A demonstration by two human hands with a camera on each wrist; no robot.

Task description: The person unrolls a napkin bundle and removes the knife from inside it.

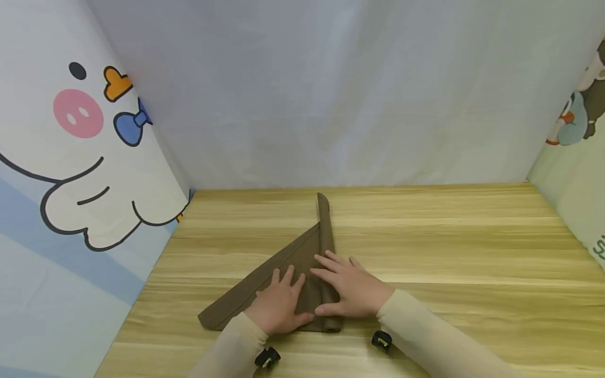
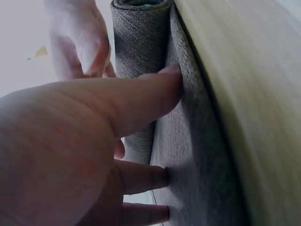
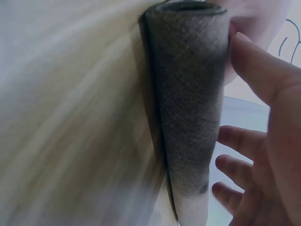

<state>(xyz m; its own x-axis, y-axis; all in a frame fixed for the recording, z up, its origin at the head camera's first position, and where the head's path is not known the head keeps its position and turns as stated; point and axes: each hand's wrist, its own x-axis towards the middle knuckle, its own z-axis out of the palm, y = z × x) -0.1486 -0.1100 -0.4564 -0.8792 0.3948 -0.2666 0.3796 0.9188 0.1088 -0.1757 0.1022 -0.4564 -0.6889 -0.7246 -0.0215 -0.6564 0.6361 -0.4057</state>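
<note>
A brown cloth (image 1: 246, 294), folded to a triangle, lies on the table with its right side wound into a roll (image 1: 326, 233). My left hand (image 1: 275, 308) rests on the flat part, fingers spread; in the left wrist view its thumb (image 2: 155, 94) and fingertips touch the cloth. From the right, my right hand (image 1: 354, 289) reaches over the roll with its fingers extended. The right wrist view shows the roll's near end (image 3: 188, 19) as a hollow coil, with the right thumb (image 3: 254, 61) beside it. The undersides of the right fingertips are partly hidden.
The wood-grain table (image 1: 449, 236) extends to both sides and behind the cloth. A pale curtain (image 1: 354, 105) hangs at its back edge. Cartoon-printed sheets stand at the left (image 1: 38, 131) and right (image 1: 576, 184). Both wrists carry small black devices (image 1: 382, 341).
</note>
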